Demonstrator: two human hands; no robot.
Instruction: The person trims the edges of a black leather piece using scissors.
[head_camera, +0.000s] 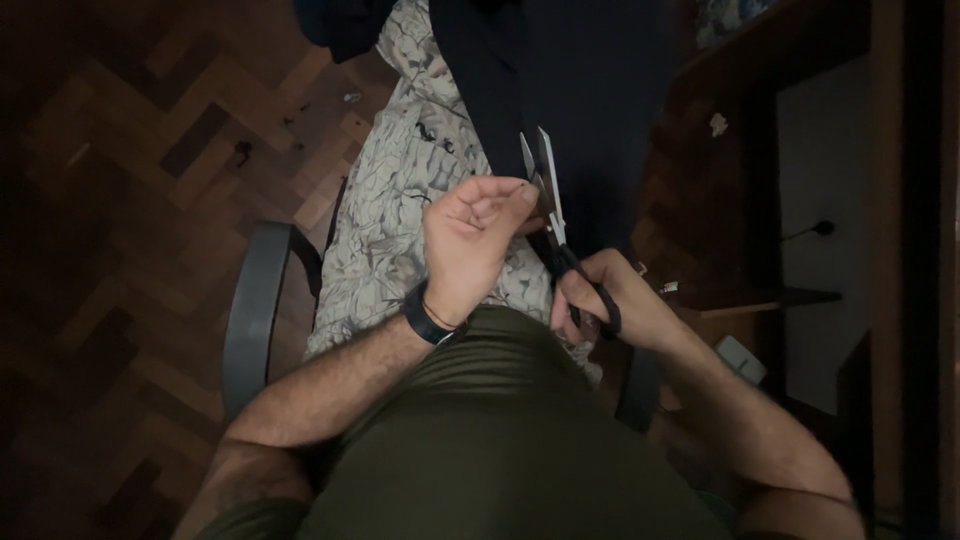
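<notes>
Head view: right hand (610, 300) has its fingers through the black loops of the scissors (553, 215), grip closed on the handles, blades parted and pointing away. Left hand (475, 240) sits just left of the blades, fingers curled, pinching the edge of the dark fabric (580, 110) right beside them. Patterned cloth (400, 200) lies under both hands. Risk: fingertips close to the open blades could get nicked; slack fabric could fold and cut crooked in dim light
</notes>
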